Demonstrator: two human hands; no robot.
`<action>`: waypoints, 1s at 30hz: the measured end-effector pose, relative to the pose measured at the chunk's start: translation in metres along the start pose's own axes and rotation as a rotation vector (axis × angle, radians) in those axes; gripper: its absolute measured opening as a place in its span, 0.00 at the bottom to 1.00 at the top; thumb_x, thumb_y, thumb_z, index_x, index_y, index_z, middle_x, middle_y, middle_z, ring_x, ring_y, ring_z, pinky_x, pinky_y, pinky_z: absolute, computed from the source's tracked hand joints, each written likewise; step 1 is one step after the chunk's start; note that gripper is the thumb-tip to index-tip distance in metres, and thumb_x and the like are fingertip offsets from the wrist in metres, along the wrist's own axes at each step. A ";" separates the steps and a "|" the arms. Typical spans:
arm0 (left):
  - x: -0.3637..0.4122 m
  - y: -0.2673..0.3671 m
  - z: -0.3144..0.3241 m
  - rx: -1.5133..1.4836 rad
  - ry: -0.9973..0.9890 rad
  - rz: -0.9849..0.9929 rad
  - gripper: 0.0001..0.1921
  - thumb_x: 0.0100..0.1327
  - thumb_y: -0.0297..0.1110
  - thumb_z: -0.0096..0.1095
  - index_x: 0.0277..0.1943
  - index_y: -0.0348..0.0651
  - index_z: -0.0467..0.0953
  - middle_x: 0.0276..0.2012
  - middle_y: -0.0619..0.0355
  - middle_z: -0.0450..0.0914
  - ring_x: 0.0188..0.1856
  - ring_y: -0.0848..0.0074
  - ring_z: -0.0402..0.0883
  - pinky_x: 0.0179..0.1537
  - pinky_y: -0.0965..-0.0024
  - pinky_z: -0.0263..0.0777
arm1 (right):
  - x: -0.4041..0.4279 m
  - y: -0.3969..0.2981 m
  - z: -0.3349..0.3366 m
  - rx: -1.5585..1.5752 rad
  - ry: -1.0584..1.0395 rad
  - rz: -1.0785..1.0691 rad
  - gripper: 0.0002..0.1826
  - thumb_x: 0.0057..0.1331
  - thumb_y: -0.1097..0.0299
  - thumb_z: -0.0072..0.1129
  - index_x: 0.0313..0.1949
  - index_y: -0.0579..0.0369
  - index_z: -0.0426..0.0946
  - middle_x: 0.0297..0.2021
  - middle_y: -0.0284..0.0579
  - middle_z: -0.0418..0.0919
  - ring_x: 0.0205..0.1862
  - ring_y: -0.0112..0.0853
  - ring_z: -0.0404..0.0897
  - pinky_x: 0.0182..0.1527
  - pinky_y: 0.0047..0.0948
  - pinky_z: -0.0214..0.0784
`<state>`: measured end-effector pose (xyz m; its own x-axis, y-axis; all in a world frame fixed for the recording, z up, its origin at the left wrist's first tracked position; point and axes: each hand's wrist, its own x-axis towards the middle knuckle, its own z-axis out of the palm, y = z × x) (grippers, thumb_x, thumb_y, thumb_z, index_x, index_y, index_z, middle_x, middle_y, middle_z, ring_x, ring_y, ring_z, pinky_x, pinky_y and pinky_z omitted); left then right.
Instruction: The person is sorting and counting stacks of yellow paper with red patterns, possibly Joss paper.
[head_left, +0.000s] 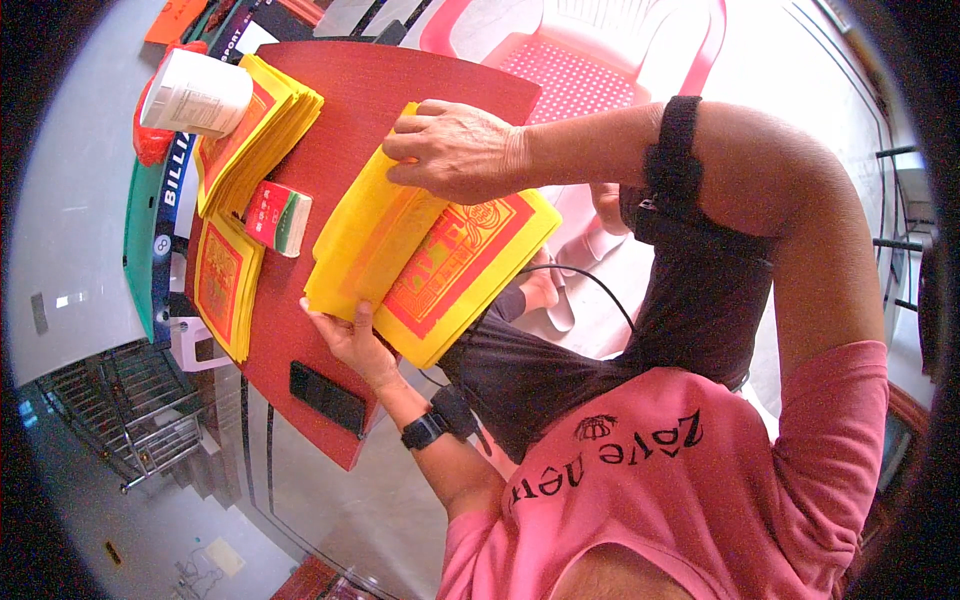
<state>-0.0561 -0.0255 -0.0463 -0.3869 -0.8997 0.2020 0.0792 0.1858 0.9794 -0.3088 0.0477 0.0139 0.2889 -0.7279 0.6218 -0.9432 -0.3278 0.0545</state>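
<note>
Yellow joss paper with a red printed panel (465, 262) lies as a stack at the red table's near edge, its left part folded over into a plain yellow flap (367, 240). My right hand (457, 150) has its fingers curled over the flap's far end. At the near left corner, my left hand (352, 345) grips the paper, thumb on top and the other fingers partly hidden below. To the left, a folded bundle of similar paper (277, 127) rests beside a flatter printed stack (225, 285). Between them and the flap lies a small thick red-and-green book (279, 217).
A white plastic tub (199, 94) stands on the folded bundle. A black smartphone (328, 397) lies near the corner of the red table (300, 330). Beyond the table stands a pink plastic chair (570, 71). A black cable (600, 283) hangs near my legs.
</note>
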 end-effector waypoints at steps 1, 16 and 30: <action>0.000 0.002 0.005 -0.007 0.072 0.050 0.33 0.50 0.28 0.61 0.58 0.36 0.54 0.52 0.51 0.64 0.51 0.66 0.65 0.54 0.66 0.56 | 0.001 -0.001 -0.003 0.001 -0.001 0.000 0.09 0.47 0.65 0.53 0.29 0.53 0.73 0.28 0.37 0.69 0.35 0.30 0.69 0.36 0.30 0.63; -0.004 -0.018 -0.018 0.152 0.097 -0.113 0.11 0.55 0.25 0.55 0.41 0.30 0.73 0.38 0.53 0.74 0.39 0.71 0.71 0.44 0.71 0.66 | -0.036 -0.004 0.007 0.144 -0.606 -0.277 0.06 0.43 0.68 0.53 0.21 0.55 0.75 0.25 0.47 0.76 0.33 0.38 0.76 0.35 0.33 0.68; -0.003 -0.016 -0.017 0.163 0.107 -0.104 0.11 0.53 0.26 0.57 0.40 0.30 0.73 0.39 0.53 0.73 0.40 0.71 0.70 0.46 0.70 0.64 | -0.036 -0.022 0.002 0.127 -0.836 -0.277 0.26 0.34 0.57 0.67 0.34 0.53 0.73 0.35 0.38 0.71 0.45 0.34 0.68 0.41 0.36 0.62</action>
<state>-0.0403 -0.0328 -0.0629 -0.2846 -0.9526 0.1073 -0.1092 0.1434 0.9836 -0.2980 0.0803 -0.0112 0.5764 -0.7978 -0.1771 -0.8106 -0.5856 0.0001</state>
